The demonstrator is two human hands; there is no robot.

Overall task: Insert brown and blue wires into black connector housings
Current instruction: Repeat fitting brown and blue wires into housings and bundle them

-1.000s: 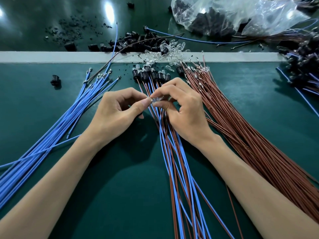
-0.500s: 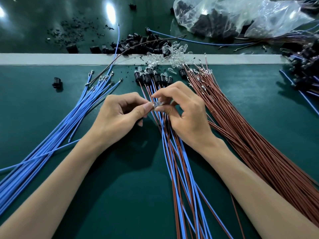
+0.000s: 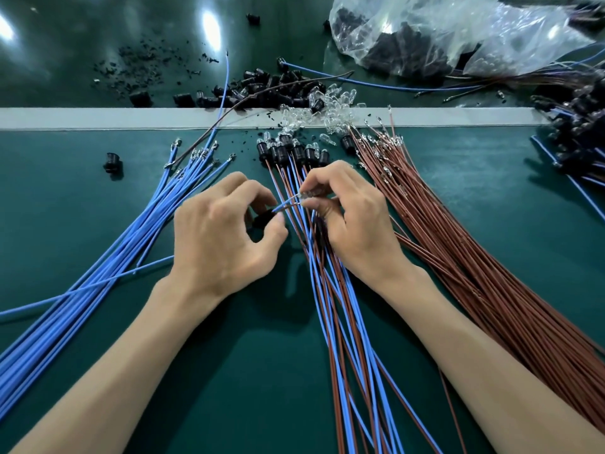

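My left hand (image 3: 222,237) curls round a small black connector housing (image 3: 262,219), from which a short blue and brown wire pair (image 3: 286,204) runs to the right. My right hand (image 3: 347,224) pinches a small clear bulb (image 3: 309,194) at the metal ends of that pair. Both hands hover over a central bundle of finished blue and brown wires (image 3: 340,306) whose black housings (image 3: 291,152) lie in a row just beyond my fingers. Loose blue wires (image 3: 108,257) fan out at the left, loose brown wires (image 3: 474,257) at the right.
A pile of clear bulbs (image 3: 327,109) and black housings (image 3: 271,90) sits on the grey strip (image 3: 98,117). A plastic bag of black parts (image 3: 442,34) lies at the back right, more assembled pieces (image 3: 579,132) at the right edge, a lone housing (image 3: 113,162) at the left.
My hands have drawn slightly apart. The left hand has turned knuckles-up, and a blue and brown wire pair now shows between the housing in it and the bulb in my right hand.
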